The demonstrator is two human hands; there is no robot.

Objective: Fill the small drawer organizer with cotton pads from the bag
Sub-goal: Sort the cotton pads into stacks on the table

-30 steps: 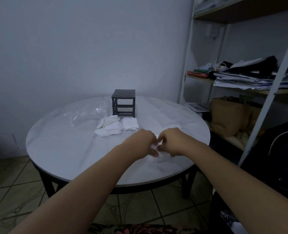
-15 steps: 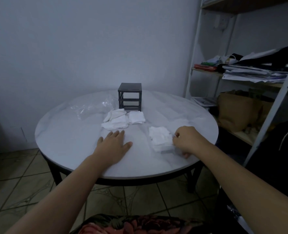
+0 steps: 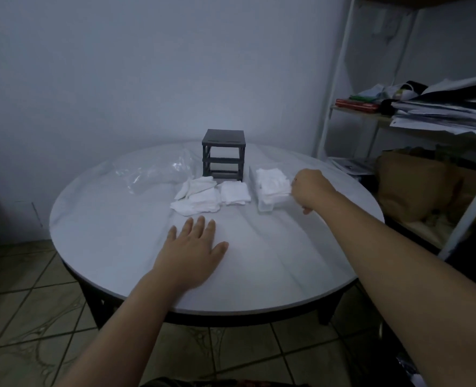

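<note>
The right hand (image 3: 310, 188) is moving the clear drawer (image 3: 264, 206), heaped with cotton pads (image 3: 271, 181), farther out than half a second ago. The drawer is now sitting just left of this hand, beside the dark organizer frame (image 3: 223, 159). One drawer is looking filled and ready for a slot. The right hand is curling round the drawer's right end and seems to be gripping it, though its fingertips are hidden. The left hand (image 3: 192, 250) is still lying flat on the table (image 3: 105, 219), fingers straight. Loose pads (image 3: 203, 198) are lying just beyond its fingertips, and the bag (image 3: 153, 170) farther out.
</note>
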